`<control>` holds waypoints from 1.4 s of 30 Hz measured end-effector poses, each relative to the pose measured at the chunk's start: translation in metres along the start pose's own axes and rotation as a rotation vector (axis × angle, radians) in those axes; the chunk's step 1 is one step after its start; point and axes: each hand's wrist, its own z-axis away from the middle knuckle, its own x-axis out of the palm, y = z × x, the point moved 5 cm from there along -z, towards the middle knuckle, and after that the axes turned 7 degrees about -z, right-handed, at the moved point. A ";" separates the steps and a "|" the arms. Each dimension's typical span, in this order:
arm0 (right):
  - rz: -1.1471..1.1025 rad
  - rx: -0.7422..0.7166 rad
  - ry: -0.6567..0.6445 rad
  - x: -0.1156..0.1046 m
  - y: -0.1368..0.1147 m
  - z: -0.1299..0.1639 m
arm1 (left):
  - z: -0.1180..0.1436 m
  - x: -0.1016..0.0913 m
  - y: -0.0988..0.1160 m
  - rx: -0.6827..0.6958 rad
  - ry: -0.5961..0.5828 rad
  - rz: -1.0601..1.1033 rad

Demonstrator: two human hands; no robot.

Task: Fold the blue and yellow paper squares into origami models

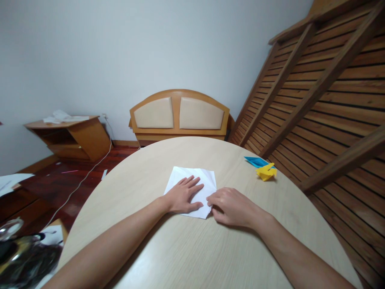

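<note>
A white sheet of paper (192,178) with fold creases lies on a round, light wooden table (186,249). My left hand (184,196) rests flat on the paper's near half, fingers spread and pressing it down. My right hand (231,206) sits at the paper's right near corner, fingertips curled and pinching or pressing its edge. To the right on the table lie a folded yellow paper figure (266,171) and a folded blue paper piece (256,161), touching each other and away from both hands.
A wooden headboard with two beige pads (179,114) leans on the wall behind the table. A slatted wooden frame (325,92) stands at the right. A low wooden stand (70,134) with papers is at the left, with a white cable on the dark floor.
</note>
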 end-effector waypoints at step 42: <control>-0.317 0.130 0.310 0.021 0.050 -0.009 | -0.001 -0.011 0.003 -0.030 0.248 0.116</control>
